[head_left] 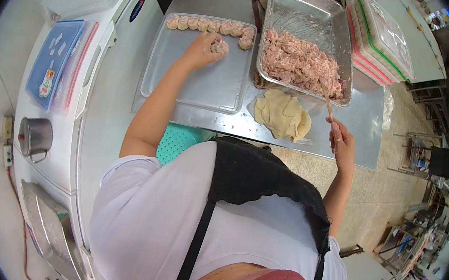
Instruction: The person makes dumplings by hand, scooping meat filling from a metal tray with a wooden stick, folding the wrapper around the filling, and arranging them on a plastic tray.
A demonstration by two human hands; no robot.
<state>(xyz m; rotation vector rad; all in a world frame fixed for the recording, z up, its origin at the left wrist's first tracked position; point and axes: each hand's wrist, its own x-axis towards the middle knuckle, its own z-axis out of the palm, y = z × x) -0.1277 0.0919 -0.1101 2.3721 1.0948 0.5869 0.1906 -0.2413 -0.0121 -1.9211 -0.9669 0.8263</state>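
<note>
My left hand (204,50) is closed around a dumpling (220,48), whose pale, pinkish top shows past the fingers. It is above a clear plastic tray (195,106). Along the tray's far edge runs a row of filled dumplings (210,25), turning down at the right corner. My right hand (341,140) grips the end of a thin wooden stick (327,102), its tip in the pink minced meat (301,60). That meat fills the near part of a deep metal pan (309,8). A fanned stack of yellowish dumpling wrappers (282,115) lies below the pan.
Stacked lidded plastic boxes (380,36) stand right of the pan on the metal table (363,146). At left, a white freezer (118,85) carries a blue-lidded box (60,62) and a metal mug (36,136). A green perforated stool or basket (177,143) is under the table edge.
</note>
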